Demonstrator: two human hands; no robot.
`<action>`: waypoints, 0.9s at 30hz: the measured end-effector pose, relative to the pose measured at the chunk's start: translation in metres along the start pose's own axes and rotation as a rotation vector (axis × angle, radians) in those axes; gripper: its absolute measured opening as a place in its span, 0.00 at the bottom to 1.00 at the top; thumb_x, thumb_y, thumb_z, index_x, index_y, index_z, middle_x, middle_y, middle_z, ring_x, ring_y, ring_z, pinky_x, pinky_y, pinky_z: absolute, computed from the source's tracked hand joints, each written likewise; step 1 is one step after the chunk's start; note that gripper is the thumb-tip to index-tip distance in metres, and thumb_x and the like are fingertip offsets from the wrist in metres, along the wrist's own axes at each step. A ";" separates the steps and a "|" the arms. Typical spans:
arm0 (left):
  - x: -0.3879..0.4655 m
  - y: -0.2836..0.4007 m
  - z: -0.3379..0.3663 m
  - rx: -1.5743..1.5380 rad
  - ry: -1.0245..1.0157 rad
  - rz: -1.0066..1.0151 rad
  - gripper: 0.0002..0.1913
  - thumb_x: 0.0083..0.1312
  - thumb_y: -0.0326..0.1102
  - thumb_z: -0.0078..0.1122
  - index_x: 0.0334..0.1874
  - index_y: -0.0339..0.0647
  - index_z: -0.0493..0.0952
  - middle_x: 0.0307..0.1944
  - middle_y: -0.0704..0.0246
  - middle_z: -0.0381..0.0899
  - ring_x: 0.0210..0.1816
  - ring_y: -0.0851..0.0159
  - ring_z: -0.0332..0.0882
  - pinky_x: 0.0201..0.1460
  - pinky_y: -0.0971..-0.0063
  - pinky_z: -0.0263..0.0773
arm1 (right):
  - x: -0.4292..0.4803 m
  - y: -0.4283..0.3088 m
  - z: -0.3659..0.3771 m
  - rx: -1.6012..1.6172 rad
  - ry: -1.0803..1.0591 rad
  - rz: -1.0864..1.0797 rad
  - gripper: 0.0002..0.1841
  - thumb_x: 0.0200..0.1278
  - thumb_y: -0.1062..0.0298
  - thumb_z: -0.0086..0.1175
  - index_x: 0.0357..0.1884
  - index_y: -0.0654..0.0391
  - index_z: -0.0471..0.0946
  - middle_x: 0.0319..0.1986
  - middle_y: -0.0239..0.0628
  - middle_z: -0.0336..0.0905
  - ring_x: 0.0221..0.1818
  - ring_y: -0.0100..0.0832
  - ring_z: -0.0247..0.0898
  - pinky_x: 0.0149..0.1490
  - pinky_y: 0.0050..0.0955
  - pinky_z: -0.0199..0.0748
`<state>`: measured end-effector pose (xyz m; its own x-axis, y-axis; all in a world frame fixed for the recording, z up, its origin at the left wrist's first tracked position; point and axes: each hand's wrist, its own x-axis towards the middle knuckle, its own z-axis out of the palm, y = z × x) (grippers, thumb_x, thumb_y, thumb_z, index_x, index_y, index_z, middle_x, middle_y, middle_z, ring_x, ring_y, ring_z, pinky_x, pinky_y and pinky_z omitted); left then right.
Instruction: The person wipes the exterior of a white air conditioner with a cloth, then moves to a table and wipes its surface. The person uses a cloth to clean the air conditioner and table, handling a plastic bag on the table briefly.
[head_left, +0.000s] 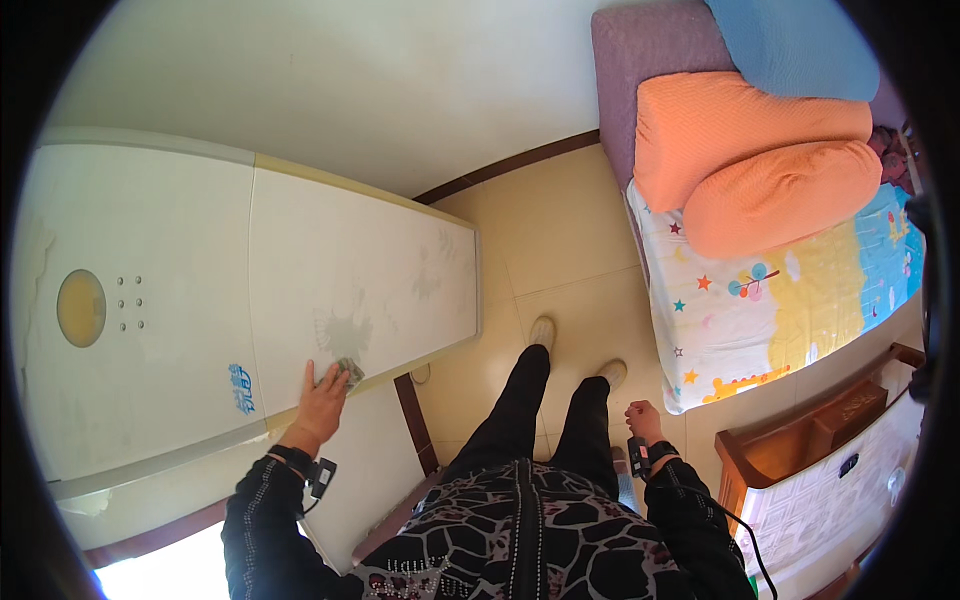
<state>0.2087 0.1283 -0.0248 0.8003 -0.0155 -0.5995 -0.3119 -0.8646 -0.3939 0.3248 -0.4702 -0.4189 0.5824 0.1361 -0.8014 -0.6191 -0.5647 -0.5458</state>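
Note:
My left hand (322, 401) rests against the white front panel (300, 247) of a tall appliance, near its lower right edge in the picture. Under its fingertips is a small greenish-grey cloth or pad (350, 373), just below a grey floral pattern (343, 330) on the panel. My right hand (643, 420) hangs in the air by my right side, fingers curled, over the tiled floor; whether it holds anything cannot be made out. Both wrists wear black straps with small devices.
At the upper right stands a bed with orange cushions (750, 142), a blue cushion (802, 52) and a patterned sheet (720, 330). A wooden piece of furniture (757, 465) with a white-covered top is at the lower right. My feet stand on the tiled floor (555, 232) between them.

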 end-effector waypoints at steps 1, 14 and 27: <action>-0.002 -0.008 -0.009 -0.033 -0.035 0.003 0.18 0.63 0.33 0.54 0.53 0.43 0.84 0.67 0.70 0.73 0.75 0.58 0.58 0.77 0.30 0.36 | -0.004 0.006 -0.001 -0.013 0.008 0.042 0.12 0.68 0.67 0.54 0.49 0.61 0.76 0.32 0.39 0.84 0.26 0.27 0.78 0.28 0.26 0.76; 0.003 -0.038 -0.057 0.104 0.144 -0.235 0.22 0.62 0.26 0.52 0.61 0.39 0.78 0.73 0.66 0.65 0.78 0.56 0.52 0.78 0.33 0.37 | -0.031 0.018 0.034 0.172 0.002 0.092 0.13 0.66 0.64 0.55 0.43 0.63 0.80 0.31 0.45 0.85 0.33 0.34 0.83 0.39 0.32 0.80; 0.012 -0.075 -0.094 0.198 0.261 -0.455 0.25 0.61 0.21 0.49 0.62 0.41 0.77 0.74 0.68 0.64 0.79 0.58 0.52 0.78 0.33 0.33 | -0.037 0.062 0.018 0.099 -0.022 0.151 0.13 0.66 0.66 0.54 0.47 0.62 0.78 0.34 0.46 0.84 0.34 0.39 0.82 0.41 0.34 0.78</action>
<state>0.2902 0.1461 0.0629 0.9689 0.1919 -0.1561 0.0245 -0.7024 -0.7114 0.2552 -0.4958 -0.4271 0.4676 0.0740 -0.8808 -0.7484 -0.4972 -0.4391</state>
